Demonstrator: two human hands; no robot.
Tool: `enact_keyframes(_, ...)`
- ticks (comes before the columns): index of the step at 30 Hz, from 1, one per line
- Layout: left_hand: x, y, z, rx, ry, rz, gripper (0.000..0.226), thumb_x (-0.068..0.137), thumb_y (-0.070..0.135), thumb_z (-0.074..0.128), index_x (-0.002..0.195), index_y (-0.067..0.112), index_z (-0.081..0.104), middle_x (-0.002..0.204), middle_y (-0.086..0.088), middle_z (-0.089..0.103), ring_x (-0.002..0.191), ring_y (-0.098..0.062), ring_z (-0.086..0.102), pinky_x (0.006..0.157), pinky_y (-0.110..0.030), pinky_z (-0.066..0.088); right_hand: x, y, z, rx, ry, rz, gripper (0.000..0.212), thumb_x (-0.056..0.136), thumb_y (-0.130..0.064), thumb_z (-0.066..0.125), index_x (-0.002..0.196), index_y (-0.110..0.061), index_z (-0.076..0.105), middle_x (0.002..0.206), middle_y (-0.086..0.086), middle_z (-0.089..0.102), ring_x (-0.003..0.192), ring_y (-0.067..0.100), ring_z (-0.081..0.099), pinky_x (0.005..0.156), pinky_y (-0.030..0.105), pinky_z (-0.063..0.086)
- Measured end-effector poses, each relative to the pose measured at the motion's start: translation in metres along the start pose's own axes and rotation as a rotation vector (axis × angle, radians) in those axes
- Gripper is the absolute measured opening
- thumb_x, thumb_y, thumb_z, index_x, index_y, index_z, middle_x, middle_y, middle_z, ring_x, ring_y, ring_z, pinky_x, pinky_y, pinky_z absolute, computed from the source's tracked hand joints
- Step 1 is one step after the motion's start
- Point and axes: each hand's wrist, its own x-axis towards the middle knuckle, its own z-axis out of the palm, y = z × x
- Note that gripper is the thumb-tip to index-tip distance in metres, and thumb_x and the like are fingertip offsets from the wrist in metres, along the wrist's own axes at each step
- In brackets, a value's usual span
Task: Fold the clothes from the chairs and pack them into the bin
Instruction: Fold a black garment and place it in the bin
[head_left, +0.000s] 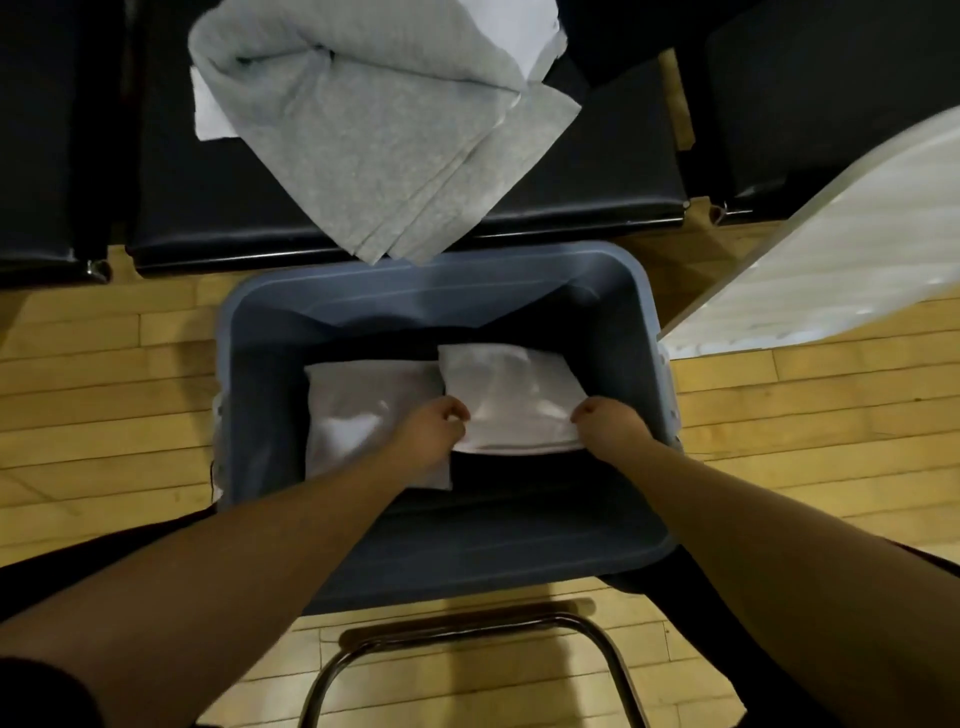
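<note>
Both hands, left hand and right hand, grip the folded white cloth by its near edge. It's inside the blue plastic bin, right next to a second folded white cloth, two total. Dark free space by the near wall.

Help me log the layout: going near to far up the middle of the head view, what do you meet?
Metal chair frame → bin near wall → folded white garment held by both hands → bin far rim → black chair seat → grey clothes.
</note>
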Motion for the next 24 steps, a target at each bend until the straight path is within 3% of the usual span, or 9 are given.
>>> enact_keyframes(4, 0.008, -0.023, 0.028, 0.058, -0.048, -0.055, 0.015, 0.101, 0.015, 0.050, 0.111, 0.019, 0.060, 0.087, -0.001, 0.053, 0.081, -0.022, 0.057, 0.066, -0.030, 0.050, 0.013, 0.006, 0.026, -0.223, -0.135, 0.006, 0.040, 0.102, 0.001, 0.035, 0.140, -0.001, 0.048, 0.146, 0.019, 0.045, 0.128, 0.034, 0.050, 0.108, 0.042, 0.041)
enact_keyframes(7, 0.012, -0.034, 0.038, 0.043, -0.074, -0.115, 0.016, 0.100, 0.016, 0.051, 0.112, 0.022, 0.060, 0.104, -0.012, 0.063, 0.092, -0.030, 0.064, 0.083, -0.037, 0.057, 0.019, 0.008, 0.039, -0.282, -0.189, 0.009, 0.040, 0.103, -0.001, 0.036, 0.141, -0.001, 0.048, 0.147, 0.019, 0.045, 0.130, 0.033, 0.048, 0.109, 0.039, 0.040)
enact_keyframes(10, 0.015, -0.037, 0.039, 0.078, -0.159, -0.188, 0.034, 0.097, 0.015, 0.056, 0.131, 0.018, 0.057, 0.130, -0.017, 0.060, 0.108, -0.029, 0.062, 0.092, -0.031, 0.053, 0.021, 0.010, 0.046, -0.314, -0.234, 0.019, 0.039, 0.104, -0.005, 0.035, 0.141, -0.001, 0.047, 0.150, 0.016, 0.040, 0.132, 0.031, 0.045, 0.109, 0.038, 0.038)
enact_keyframes(12, 0.016, -0.036, 0.038, 0.153, -0.200, -0.217, 0.042, 0.097, 0.017, 0.056, 0.139, 0.013, 0.053, 0.137, -0.016, 0.055, 0.118, -0.029, 0.057, 0.096, -0.029, 0.049, 0.021, 0.011, 0.049, -0.319, -0.275, 0.040, 0.036, 0.105, -0.005, 0.033, 0.138, -0.003, 0.048, 0.147, 0.016, 0.042, 0.122, 0.029, 0.048, 0.106, 0.038, 0.037)
enact_keyframes(16, 0.011, -0.031, 0.030, 0.206, -0.170, -0.227, 0.034, 0.101, 0.015, 0.050, 0.132, 0.003, 0.057, 0.133, -0.018, 0.058, 0.118, -0.031, 0.056, 0.097, -0.030, 0.045, 0.020, 0.008, 0.044, -0.337, -0.289, 0.016, 0.032, 0.104, -0.005, 0.036, 0.126, 0.002, 0.058, 0.135, 0.020, 0.052, 0.104, 0.032, 0.052, 0.098, 0.040, 0.044)
enact_keyframes(20, -0.001, -0.015, 0.010, 0.178, -0.115, -0.193, 0.033, 0.102, 0.021, 0.047, 0.129, 0.006, 0.060, 0.131, -0.016, 0.059, 0.118, -0.031, 0.056, 0.098, -0.032, 0.044, 0.002, -0.014, 0.019, -0.273, -0.274, -0.062, 0.032, 0.102, -0.004, 0.040, 0.128, 0.005, 0.056, 0.134, 0.022, 0.053, 0.112, 0.035, 0.056, 0.098, 0.038, 0.046)
enact_keyframes(24, -0.019, 0.011, -0.017, 0.146, -0.070, -0.085, 0.028, 0.101, 0.026, 0.049, 0.118, 0.011, 0.065, 0.117, -0.013, 0.066, 0.105, -0.029, 0.063, 0.096, -0.037, 0.050, -0.024, -0.041, -0.011, -0.137, -0.175, -0.184, 0.034, 0.104, -0.022, 0.040, 0.129, -0.007, 0.059, 0.129, 0.016, 0.059, 0.110, 0.030, 0.056, 0.089, 0.033, 0.042)
